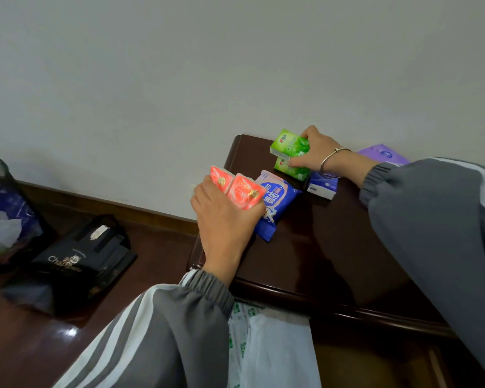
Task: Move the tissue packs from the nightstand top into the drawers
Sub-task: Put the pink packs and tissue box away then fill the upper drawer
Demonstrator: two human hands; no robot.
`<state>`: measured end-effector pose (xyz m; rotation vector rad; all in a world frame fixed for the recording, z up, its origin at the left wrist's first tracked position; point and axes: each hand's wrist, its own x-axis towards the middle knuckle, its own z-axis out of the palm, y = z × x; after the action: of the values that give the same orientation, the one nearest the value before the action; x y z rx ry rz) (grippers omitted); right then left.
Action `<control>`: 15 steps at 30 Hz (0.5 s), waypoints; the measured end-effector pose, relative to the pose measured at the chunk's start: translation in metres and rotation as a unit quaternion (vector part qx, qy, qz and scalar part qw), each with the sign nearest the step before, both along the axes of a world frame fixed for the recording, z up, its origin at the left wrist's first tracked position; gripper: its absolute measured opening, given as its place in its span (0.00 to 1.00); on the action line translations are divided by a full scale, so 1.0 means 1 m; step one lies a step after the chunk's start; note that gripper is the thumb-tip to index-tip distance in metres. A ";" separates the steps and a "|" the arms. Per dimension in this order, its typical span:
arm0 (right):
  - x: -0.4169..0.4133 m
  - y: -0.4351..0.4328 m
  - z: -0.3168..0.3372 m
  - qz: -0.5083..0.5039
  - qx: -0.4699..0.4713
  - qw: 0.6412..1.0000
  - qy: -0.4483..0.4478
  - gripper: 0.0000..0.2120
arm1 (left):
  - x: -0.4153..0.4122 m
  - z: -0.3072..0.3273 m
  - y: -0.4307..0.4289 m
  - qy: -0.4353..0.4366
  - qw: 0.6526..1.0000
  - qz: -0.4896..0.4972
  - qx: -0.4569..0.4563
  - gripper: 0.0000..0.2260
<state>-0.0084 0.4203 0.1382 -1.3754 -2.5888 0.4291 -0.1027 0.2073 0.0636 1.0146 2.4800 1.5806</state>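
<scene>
Both hands grip packs: the left hand pinches two red-orange plastic tissue packs at the left edge of the dark brown wooden nightstand surface. Beside them lies a blue-and-pink wipes pack. Further right, the right hand clasps two stacked green tissue packs, with purple packs just beyond.

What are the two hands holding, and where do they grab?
The left hand pinches two red tissue packs at their near ends. The right hand grips two stacked green tissue packs by their right ends.
</scene>
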 end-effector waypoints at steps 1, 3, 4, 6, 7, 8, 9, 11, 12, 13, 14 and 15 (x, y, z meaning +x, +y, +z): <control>-0.002 0.000 -0.003 -0.006 0.006 1.000 0.005 0.29 | 0.000 0.000 0.000 0.000 1.000 -0.002 0.001 0.40; -0.006 -0.003 -0.009 -0.003 0.035 0.999 0.018 0.29 | -0.001 -0.001 0.001 0.001 1.000 -0.003 0.006 0.40; -0.007 -0.006 -0.012 0.002 0.047 0.998 0.029 0.28 | -0.001 -0.001 0.001 0.003 1.000 -0.001 0.011 0.40; -0.006 -0.014 -0.016 -0.004 0.068 0.995 0.079 0.28 | -0.001 -0.001 0.000 0.004 1.000 0.002 0.024 0.40; -0.004 -0.019 -0.014 -0.022 0.080 0.989 0.126 0.29 | 0.000 0.000 0.000 0.001 0.999 0.005 0.033 0.40; -0.002 -0.026 -0.010 -0.051 0.089 0.978 0.183 0.30 | 0.000 0.002 -0.001 -0.003 0.999 0.008 0.041 0.40; 0.001 -0.033 -0.004 -0.083 0.091 0.962 0.243 0.30 | 0.001 0.003 -0.003 -0.005 0.999 0.011 0.049 0.41; 0.016 -0.050 0.010 -0.132 0.068 0.927 0.345 0.29 | 0.003 0.008 -0.005 0.001 0.998 0.016 0.065 0.41; 0.028 -0.061 0.016 -0.143 0.050 0.910 0.386 0.28 | 0.004 0.010 -0.007 0.007 0.997 0.017 0.072 0.41; 0.044 -0.075 0.020 -0.145 0.035 0.895 0.420 0.27 | 0.005 0.013 -0.010 0.013 0.997 0.019 0.080 0.41; 0.063 -0.091 0.023 -0.141 0.029 0.884 0.444 0.26 | 0.008 0.016 -0.013 0.016 0.996 0.022 0.090 0.41; 0.085 -0.109 0.025 -0.134 0.028 0.878 0.459 0.26 | 0.010 0.018 -0.016 0.017 0.994 0.025 0.100 0.42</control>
<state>0.0765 0.3115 0.1630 -1.0926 -1.6028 0.7285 -0.0929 0.1909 0.0818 1.0157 2.4253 1.8750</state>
